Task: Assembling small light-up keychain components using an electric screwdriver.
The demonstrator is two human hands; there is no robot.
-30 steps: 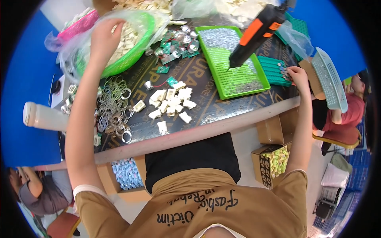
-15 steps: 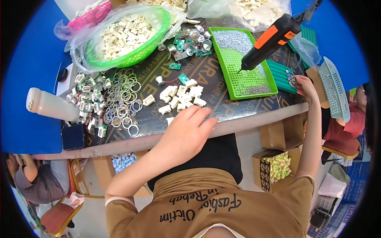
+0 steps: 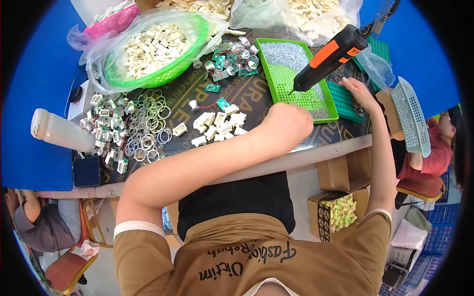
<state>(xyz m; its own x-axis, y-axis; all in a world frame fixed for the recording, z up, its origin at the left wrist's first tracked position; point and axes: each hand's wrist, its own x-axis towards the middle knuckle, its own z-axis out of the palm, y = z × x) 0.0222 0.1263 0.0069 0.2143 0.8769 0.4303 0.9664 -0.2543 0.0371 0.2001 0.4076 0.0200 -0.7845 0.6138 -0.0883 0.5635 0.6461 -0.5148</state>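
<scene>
My left hand [image 3: 288,123] is closed in a fist at the near edge of a bright green tray [image 3: 270,85]. Whatever it may hold is hidden. Small silvery pieces, like screws, lie in that tray. An electric screwdriver [image 3: 330,58], black and orange, hangs over it with its bit pointing down. My right hand [image 3: 360,93] lies on the far right part of a dark green ridged plate [image 3: 343,101], fingers stretched out. Small round pieces [image 3: 356,106] sit on the plate near that hand. Left of my left forearm lies a pile of cream plastic housings [image 3: 219,126].
At left are metal rings [image 3: 153,113], wired housings [image 3: 106,123] and a white bottle [image 3: 61,130]. Circuit boards [image 3: 232,59] lie behind the pile. A green basket [image 3: 197,54] of housings stands farther back. A pale basket [image 3: 412,118] is at right. Two people sit nearby.
My left hand has moved right, from the housings to the green tray, and closed. My right hand has shifted left and farther over the dark green plate. The whole view has shifted slightly.
</scene>
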